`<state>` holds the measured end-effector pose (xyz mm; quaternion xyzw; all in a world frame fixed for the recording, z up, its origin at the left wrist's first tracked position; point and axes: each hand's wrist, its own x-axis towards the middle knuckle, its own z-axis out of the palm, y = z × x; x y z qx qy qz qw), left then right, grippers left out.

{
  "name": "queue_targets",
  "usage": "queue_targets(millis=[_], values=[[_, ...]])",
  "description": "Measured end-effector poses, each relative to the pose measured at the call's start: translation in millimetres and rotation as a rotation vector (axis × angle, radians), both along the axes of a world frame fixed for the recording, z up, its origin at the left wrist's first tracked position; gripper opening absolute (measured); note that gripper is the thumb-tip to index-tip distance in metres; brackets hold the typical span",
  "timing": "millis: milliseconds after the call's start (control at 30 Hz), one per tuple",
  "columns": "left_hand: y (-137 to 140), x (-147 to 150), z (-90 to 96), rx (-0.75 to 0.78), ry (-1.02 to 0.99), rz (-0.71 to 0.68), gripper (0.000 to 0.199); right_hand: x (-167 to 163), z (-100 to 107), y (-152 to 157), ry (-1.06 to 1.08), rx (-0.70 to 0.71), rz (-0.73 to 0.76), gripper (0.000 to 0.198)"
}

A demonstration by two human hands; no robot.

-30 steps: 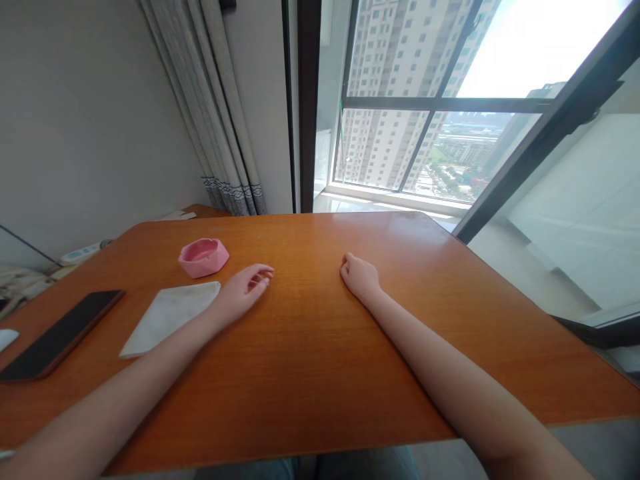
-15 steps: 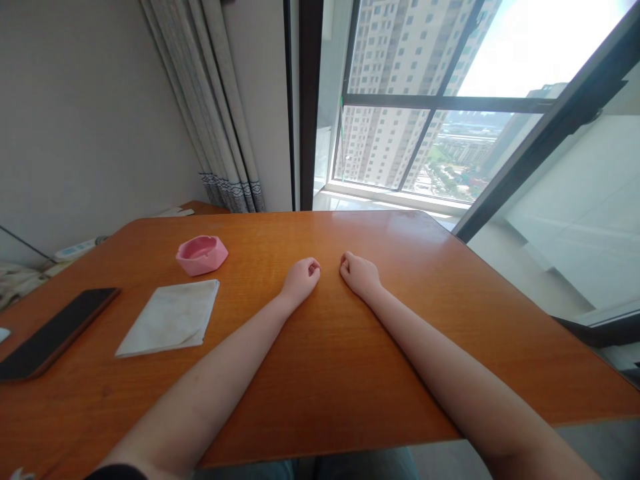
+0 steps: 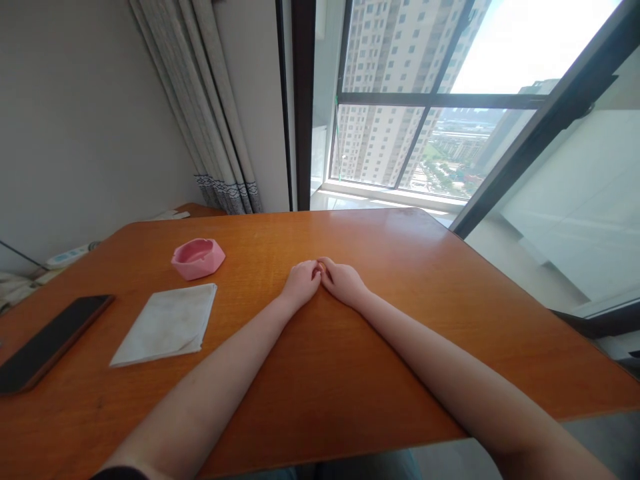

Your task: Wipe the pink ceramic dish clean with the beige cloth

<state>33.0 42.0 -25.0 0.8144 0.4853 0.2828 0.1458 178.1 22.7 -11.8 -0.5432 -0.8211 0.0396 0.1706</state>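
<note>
My left hand [image 3: 302, 283] rests on the wooden table [image 3: 320, 387], its fingers curled into a loose fist with nothing showing in it. Against it lies my right hand [image 3: 344, 283], also closed, and the fingertips of both meet at the middle of the tabletop. Left of my left forearm is a folded white cloth [image 3: 167, 323]. Behind the cloth sits a pink, angular ashtray-like bowl [image 3: 199, 259].
A dark, flat phone-like slab [image 3: 53, 347] lies at the table's left side. Beyond the far edge are a grey curtain [image 3: 200, 100] and a large window [image 3: 390, 100]. A white power strip [image 3: 70, 255] is off to the left.
My right hand has moved left until its fingers touch my left hand; before, a gap lay between the two. The view has shifted slightly.
</note>
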Motion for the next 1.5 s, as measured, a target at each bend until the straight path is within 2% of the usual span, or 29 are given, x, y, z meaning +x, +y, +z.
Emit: queue_targets(millis=[100,267,400,667,1500], values=[[2.0,-0.6,-1.0,0.014,-0.036,-0.002,0.018,-13.4,0.0,11.6,-0.023,-0.015,-0.048,0.03],[3.6,-6.3,0.1,0.006,-0.054,0.024,0.014,-25.7,0.9,28.9,-0.002,-0.021,-0.064,0.024],[2.8,-9.6,2.7,0.005,-0.021,-0.032,0.014,-22.4,1.7,26.0,0.017,-0.044,-0.054,0.022],[0.6,-8.8,6.3,0.002,0.009,-0.045,0.016,-19.8,1.4,24.0,0.005,-0.053,-0.056,0.022],[-0.5,-8.5,6.5,0.004,0.06,-0.01,0.015,-17.9,1.6,26.8,-0.007,-0.058,-0.02,0.02]])
